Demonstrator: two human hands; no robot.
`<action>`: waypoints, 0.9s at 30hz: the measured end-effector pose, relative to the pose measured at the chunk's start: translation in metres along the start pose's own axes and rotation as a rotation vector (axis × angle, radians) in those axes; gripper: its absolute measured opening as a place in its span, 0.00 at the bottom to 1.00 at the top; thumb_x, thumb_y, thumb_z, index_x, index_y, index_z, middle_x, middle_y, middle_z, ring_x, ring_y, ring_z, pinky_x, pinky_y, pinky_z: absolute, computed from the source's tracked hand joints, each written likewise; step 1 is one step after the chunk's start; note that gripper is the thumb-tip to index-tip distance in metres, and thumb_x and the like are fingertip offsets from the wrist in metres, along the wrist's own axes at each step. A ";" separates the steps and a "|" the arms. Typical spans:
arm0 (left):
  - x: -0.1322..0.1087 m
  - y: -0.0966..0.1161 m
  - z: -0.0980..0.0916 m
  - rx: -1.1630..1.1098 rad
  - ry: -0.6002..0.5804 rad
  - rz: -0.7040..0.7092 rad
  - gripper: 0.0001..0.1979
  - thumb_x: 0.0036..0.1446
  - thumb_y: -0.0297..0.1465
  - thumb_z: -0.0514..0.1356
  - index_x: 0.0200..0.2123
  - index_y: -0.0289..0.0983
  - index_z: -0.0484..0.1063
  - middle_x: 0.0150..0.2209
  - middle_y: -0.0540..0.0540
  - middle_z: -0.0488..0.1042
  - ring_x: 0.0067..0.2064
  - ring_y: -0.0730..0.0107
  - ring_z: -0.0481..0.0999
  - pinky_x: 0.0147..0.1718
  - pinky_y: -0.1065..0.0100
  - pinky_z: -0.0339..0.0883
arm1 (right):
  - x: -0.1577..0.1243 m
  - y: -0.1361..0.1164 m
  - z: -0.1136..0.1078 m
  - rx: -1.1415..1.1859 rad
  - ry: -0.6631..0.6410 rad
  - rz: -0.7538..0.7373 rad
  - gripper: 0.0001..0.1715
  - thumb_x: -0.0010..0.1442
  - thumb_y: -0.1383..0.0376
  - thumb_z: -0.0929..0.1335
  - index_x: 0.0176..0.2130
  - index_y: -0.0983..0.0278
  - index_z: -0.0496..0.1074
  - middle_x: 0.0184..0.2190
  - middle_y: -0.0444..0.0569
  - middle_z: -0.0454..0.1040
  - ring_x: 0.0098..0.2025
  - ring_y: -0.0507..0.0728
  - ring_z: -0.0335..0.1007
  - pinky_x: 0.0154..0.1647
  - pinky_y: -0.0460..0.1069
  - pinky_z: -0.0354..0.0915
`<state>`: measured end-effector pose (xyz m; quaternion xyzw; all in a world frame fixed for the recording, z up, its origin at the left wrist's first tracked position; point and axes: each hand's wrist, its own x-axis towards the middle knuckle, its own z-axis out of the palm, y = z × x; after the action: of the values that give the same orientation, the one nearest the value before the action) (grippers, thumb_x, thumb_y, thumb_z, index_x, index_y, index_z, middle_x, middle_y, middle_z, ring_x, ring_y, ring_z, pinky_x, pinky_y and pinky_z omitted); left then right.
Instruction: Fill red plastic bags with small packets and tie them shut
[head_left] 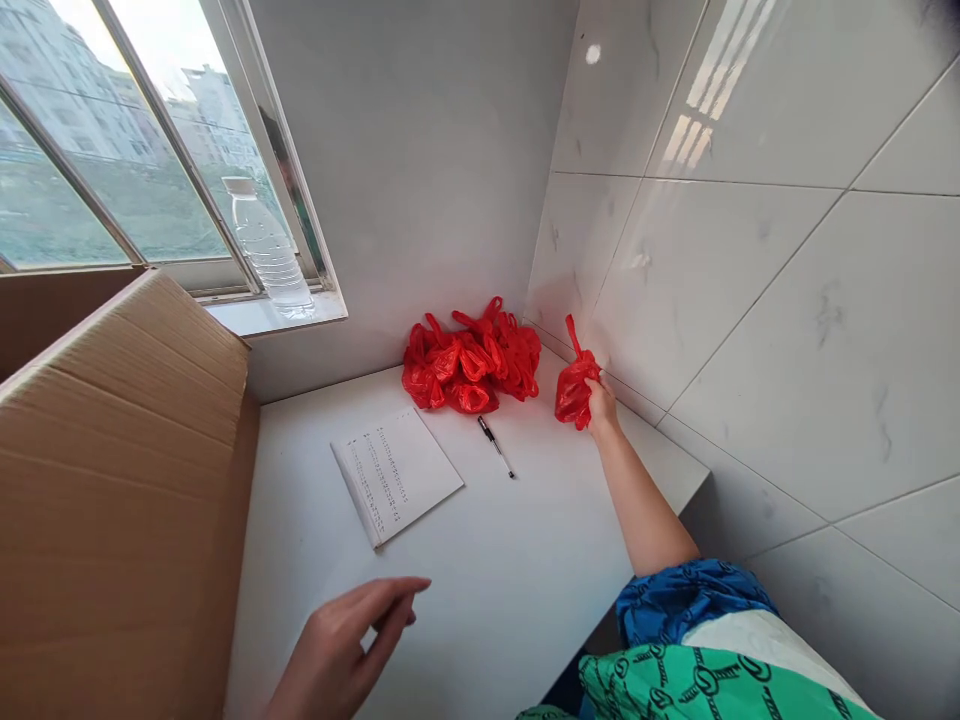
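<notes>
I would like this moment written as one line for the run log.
right hand: holding one red bag | left hand: holding nothing visible | white table: pile of similar bags, pen, notebook

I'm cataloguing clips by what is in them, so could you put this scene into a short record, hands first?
Left hand: nothing visible in it; nearest the notebook
Right hand: grips a small red plastic bag near the tiled wall
Pile: more red bags, bunched at the table's back
Stationery: notebook with rows of small marks; pen lying to its right
Surface: white table
Left side: cardboard box
Windowsill: clear bottle with white cap, upright
</notes>
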<state>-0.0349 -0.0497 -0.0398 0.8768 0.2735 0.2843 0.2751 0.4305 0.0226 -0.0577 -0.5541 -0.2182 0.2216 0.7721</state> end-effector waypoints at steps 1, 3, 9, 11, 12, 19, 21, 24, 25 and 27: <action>0.008 0.000 0.000 -0.085 -0.006 -0.103 0.10 0.66 0.36 0.56 0.45 0.45 0.76 0.30 0.52 0.79 0.31 0.74 0.80 0.29 0.78 0.71 | -0.008 -0.008 0.006 0.027 -0.031 0.003 0.17 0.53 0.60 0.68 0.44 0.60 0.72 0.34 0.45 0.79 0.33 0.55 0.78 0.31 0.48 0.73; 0.027 0.001 0.000 -0.287 0.024 -0.304 0.13 0.66 0.41 0.56 0.46 0.43 0.77 0.33 0.49 0.80 0.34 0.71 0.80 0.32 0.75 0.73 | -0.028 -0.023 0.027 0.101 -0.159 0.023 0.18 0.53 0.60 0.69 0.44 0.61 0.74 0.37 0.46 0.80 0.37 0.56 0.79 0.34 0.48 0.74; 0.079 -0.009 0.012 -1.013 0.283 -0.615 0.28 0.60 0.48 0.60 0.61 0.44 0.65 0.57 0.41 0.73 0.55 0.60 0.75 0.46 0.62 0.76 | -0.115 -0.027 0.109 0.191 -0.775 0.296 0.21 0.55 0.59 0.69 0.48 0.59 0.74 0.41 0.46 0.81 0.43 0.61 0.79 0.44 0.55 0.75; 0.081 -0.022 0.015 -1.118 0.381 -0.622 0.28 0.58 0.47 0.63 0.59 0.42 0.67 0.58 0.40 0.72 0.54 0.59 0.75 0.46 0.61 0.75 | -0.138 -0.014 0.127 0.088 -0.932 0.326 0.20 0.55 0.58 0.69 0.48 0.59 0.74 0.41 0.45 0.81 0.44 0.61 0.79 0.45 0.55 0.74; 0.079 -0.030 0.015 -1.125 0.459 -0.622 0.28 0.57 0.46 0.65 0.57 0.41 0.67 0.57 0.40 0.73 0.53 0.59 0.76 0.46 0.62 0.75 | -0.146 -0.006 0.133 0.026 -0.974 0.309 0.19 0.56 0.58 0.70 0.48 0.59 0.74 0.42 0.46 0.80 0.44 0.60 0.78 0.46 0.55 0.73; 0.055 -0.083 0.021 -0.760 0.868 -0.627 0.25 0.50 0.42 0.69 0.47 0.37 0.67 0.47 0.42 0.77 0.48 0.62 0.77 0.48 0.62 0.71 | -0.158 0.039 0.137 -0.317 -0.800 -0.165 0.25 0.56 0.55 0.73 0.51 0.60 0.69 0.52 0.53 0.73 0.52 0.60 0.71 0.56 0.58 0.67; 0.051 -0.091 0.024 -0.598 0.869 -0.619 0.23 0.54 0.44 0.66 0.46 0.38 0.66 0.46 0.42 0.77 0.47 0.62 0.77 0.48 0.63 0.71 | -0.160 0.040 0.129 -0.416 -0.755 -0.336 0.25 0.59 0.55 0.71 0.54 0.59 0.68 0.54 0.53 0.71 0.54 0.60 0.69 0.57 0.59 0.66; 0.047 -0.093 0.026 -0.382 0.846 -0.638 0.22 0.57 0.44 0.64 0.50 0.39 0.66 0.47 0.43 0.76 0.47 0.62 0.77 0.47 0.64 0.71 | -0.170 0.036 0.121 -0.532 -0.725 -0.548 0.17 0.64 0.55 0.68 0.50 0.59 0.71 0.51 0.53 0.72 0.55 0.61 0.68 0.58 0.59 0.64; 0.047 -0.092 0.025 -0.334 0.832 -0.641 0.24 0.58 0.43 0.64 0.52 0.39 0.65 0.48 0.43 0.76 0.47 0.63 0.77 0.47 0.64 0.71 | -0.175 0.035 0.119 -0.590 -0.746 -0.606 0.14 0.65 0.54 0.67 0.46 0.59 0.73 0.48 0.53 0.73 0.54 0.62 0.69 0.58 0.59 0.63; 0.046 -0.089 0.024 -0.292 0.798 -0.637 0.28 0.58 0.42 0.64 0.59 0.40 0.62 0.49 0.43 0.76 0.47 0.63 0.78 0.47 0.64 0.71 | -0.183 0.035 0.118 -0.736 -0.825 -0.651 0.14 0.64 0.52 0.67 0.40 0.60 0.74 0.42 0.52 0.75 0.48 0.62 0.71 0.55 0.59 0.64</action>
<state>-0.0163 0.0334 -0.0969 0.5267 0.5672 0.5331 0.3415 0.2104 0.0155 -0.0737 -0.5576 -0.7163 0.0815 0.4115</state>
